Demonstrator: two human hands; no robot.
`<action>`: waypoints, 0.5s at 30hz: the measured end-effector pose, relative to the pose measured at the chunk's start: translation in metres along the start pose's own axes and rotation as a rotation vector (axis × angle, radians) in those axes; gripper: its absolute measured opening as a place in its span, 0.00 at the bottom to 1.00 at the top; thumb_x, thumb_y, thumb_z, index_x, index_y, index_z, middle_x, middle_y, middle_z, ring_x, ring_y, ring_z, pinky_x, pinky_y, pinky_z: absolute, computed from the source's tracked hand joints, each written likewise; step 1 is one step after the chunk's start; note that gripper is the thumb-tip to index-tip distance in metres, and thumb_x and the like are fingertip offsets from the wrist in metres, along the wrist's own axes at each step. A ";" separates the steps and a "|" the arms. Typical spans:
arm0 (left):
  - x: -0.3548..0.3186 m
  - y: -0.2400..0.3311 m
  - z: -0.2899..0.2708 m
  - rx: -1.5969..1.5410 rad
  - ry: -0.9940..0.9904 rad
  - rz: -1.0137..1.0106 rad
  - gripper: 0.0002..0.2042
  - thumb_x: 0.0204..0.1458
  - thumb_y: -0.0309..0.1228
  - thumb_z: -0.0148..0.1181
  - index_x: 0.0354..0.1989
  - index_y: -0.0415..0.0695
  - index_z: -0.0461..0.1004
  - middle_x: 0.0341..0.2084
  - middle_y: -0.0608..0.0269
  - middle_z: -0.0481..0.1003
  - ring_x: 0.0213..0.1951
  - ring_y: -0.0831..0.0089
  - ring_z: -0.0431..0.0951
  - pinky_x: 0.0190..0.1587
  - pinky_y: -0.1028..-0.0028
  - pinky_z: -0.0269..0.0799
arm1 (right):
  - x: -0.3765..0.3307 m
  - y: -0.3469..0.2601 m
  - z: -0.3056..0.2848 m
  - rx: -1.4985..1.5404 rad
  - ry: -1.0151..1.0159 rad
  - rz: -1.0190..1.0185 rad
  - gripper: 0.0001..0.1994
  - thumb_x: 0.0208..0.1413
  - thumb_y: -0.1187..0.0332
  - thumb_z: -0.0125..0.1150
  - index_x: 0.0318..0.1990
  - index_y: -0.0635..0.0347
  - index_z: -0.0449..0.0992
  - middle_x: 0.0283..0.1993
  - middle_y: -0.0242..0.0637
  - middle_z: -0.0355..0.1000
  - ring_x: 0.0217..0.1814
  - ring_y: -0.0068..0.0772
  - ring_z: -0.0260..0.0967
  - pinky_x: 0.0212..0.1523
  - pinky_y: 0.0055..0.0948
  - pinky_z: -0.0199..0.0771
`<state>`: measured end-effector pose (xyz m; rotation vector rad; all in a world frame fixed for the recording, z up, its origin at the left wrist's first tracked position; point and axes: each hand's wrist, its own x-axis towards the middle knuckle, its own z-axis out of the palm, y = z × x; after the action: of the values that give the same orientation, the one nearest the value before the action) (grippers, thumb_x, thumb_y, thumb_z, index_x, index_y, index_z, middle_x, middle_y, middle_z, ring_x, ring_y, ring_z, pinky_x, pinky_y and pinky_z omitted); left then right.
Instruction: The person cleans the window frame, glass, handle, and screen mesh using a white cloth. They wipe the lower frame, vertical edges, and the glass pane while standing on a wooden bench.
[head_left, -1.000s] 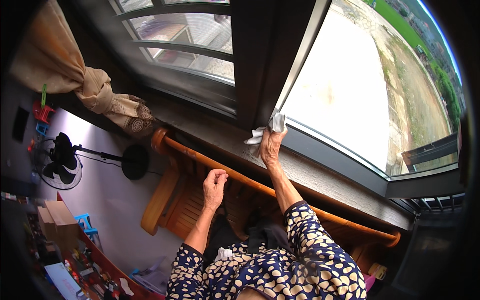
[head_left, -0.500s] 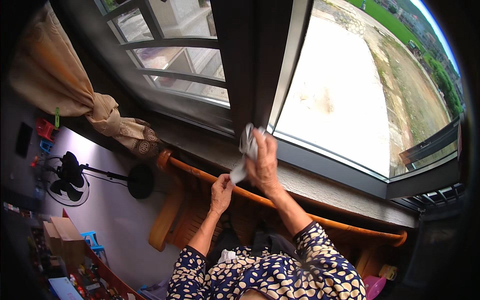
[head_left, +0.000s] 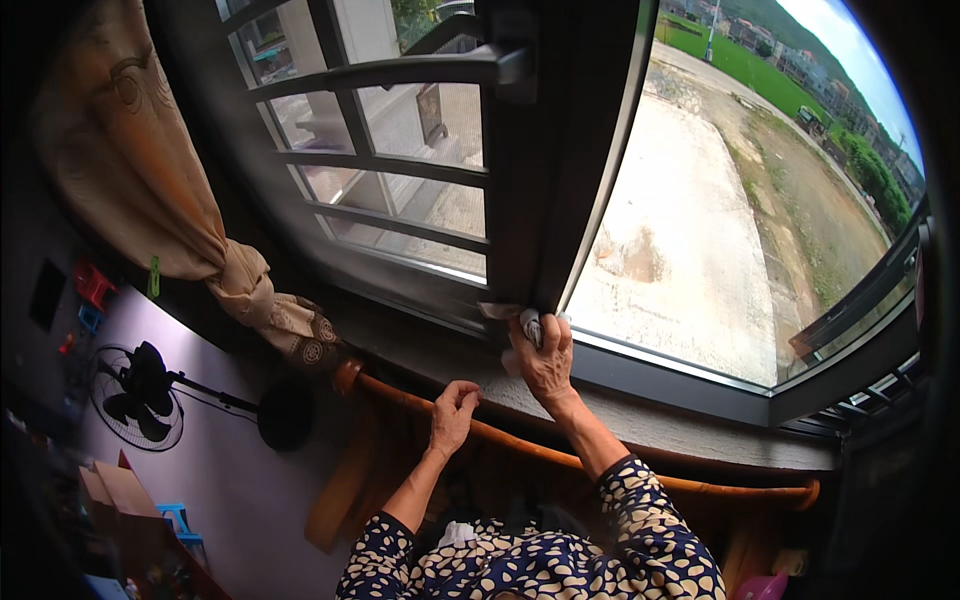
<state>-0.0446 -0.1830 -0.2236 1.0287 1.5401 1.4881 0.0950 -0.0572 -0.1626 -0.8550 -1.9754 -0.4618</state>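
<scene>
My right hand (head_left: 545,368) is closed round a crumpled white-grey cloth (head_left: 532,330). It presses the cloth against the lower corner of the dark window frame (head_left: 540,240), where the upright meets the bottom rail. Loose ends of the cloth stick out to the left of my fingers and below them. Lower and to the left, my left hand (head_left: 455,415) hovers by the wooden bench's top rail (head_left: 500,436). Its fingers are curled in toward the thumb, and nothing shows in them.
A rough pale sill (head_left: 690,432) runs under the window, behind the bench. Left of it hangs a knotted beige curtain (head_left: 243,285). A black standing fan (head_left: 150,392), a cardboard box (head_left: 125,490) and a blue stool (head_left: 182,525) are at lower left.
My left hand has let go of the cloth's end. My right hand has carried the cloth onto the frame's lower corner. The view has shifted, showing more of the window's upper part.
</scene>
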 end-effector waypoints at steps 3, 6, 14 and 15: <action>0.015 0.015 -0.013 0.043 -0.033 -0.038 0.06 0.56 0.26 0.54 0.39 0.38 0.73 0.29 0.64 0.77 0.32 0.78 0.76 0.39 0.77 0.72 | 0.033 -0.008 -0.006 -0.002 0.088 -0.057 0.21 0.42 0.70 0.67 0.49 0.45 0.79 0.50 0.39 0.54 0.53 0.41 0.54 0.52 0.33 0.63; 0.036 0.031 -0.008 0.000 -0.038 0.084 0.06 0.56 0.26 0.55 0.39 0.38 0.73 0.29 0.65 0.76 0.32 0.79 0.75 0.36 0.78 0.72 | 0.103 -0.004 -0.027 -0.143 0.189 -0.250 0.22 0.43 0.67 0.66 0.51 0.41 0.78 0.50 0.37 0.55 0.53 0.39 0.54 0.47 0.33 0.61; 0.082 0.139 -0.014 0.126 0.051 0.610 0.07 0.53 0.22 0.57 0.40 0.41 0.73 0.38 0.61 0.72 0.36 0.71 0.76 0.33 0.76 0.73 | 0.222 -0.011 -0.056 -0.258 0.504 -0.168 0.19 0.44 0.69 0.67 0.47 0.40 0.78 0.50 0.40 0.55 0.53 0.44 0.52 0.50 0.36 0.59; 0.085 0.149 -0.019 0.152 0.087 0.660 0.07 0.52 0.22 0.57 0.40 0.41 0.73 0.40 0.60 0.72 0.39 0.69 0.75 0.36 0.75 0.73 | 0.233 -0.018 -0.056 -0.263 0.558 -0.112 0.19 0.44 0.70 0.67 0.46 0.40 0.78 0.51 0.40 0.54 0.53 0.44 0.52 0.50 0.37 0.59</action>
<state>-0.0884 -0.1126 -0.0729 1.6943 1.4594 1.8845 0.0335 -0.0145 0.0654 -0.6794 -1.4669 -0.9327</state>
